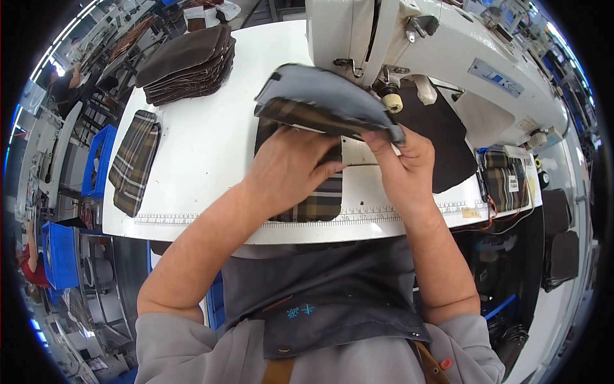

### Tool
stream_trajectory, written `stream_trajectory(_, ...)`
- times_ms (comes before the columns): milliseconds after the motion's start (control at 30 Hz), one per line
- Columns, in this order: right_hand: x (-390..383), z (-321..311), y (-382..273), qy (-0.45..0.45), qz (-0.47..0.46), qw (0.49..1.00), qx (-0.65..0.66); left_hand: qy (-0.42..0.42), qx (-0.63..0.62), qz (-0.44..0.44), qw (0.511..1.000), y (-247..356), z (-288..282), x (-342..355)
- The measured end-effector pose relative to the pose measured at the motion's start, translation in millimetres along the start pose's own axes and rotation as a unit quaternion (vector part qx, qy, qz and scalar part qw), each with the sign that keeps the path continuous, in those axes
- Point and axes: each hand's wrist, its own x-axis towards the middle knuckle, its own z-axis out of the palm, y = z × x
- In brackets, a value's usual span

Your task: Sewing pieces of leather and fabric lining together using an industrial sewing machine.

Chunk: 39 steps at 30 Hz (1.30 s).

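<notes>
A folded fabric piece, grey on the outside and plaid inside, is lifted just in front of the white sewing machine. My right hand pinches its right end. My left hand lies under the lifted piece, its fingers closed on the plaid fabric that rests on the white table. The needle area of the machine sits right behind the lifted piece.
A stack of dark brown pieces sits at the back left of the table. Plaid pieces hang over its left edge. Dark fabric lies under the machine arm, more plaid pieces at right. Blue bins stand left.
</notes>
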Motion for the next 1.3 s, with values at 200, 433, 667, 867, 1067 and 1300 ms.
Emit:
stream_trajectory(200, -24, -26, -11, 0.034, -0.045, 0.997, 0.049, -0.175, 0.054, -0.153, 0.971, -9, -4, -16)
stream_trajectory(433, -50, -47, -30, -0.247, -0.152, 0.955, -0.06, -0.193, 0.142, -0.225, 0.944, -53, -68, -89)
stream_trajectory(667, -71, -32, -30, -0.267, -0.204, 0.932, -0.136, -0.183, 0.151, -0.255, 0.937, -70, -102, -107)
stream_trajectory(867, -81, -16, -29, -0.249, -0.248, 0.921, -0.168, -0.029, -0.11, -0.288, 0.951, -17, -79, -45)
stream_trajectory(1067, -85, -18, -31, -0.257, -0.257, 0.913, -0.183, -0.155, -0.098, -0.298, 0.937, 4, -45, -14)
stream_trajectory(1300, -81, -35, -27, -0.308, -0.188, 0.922, -0.139, -0.104, -0.217, -0.34, 0.909, -3, -38, -18)
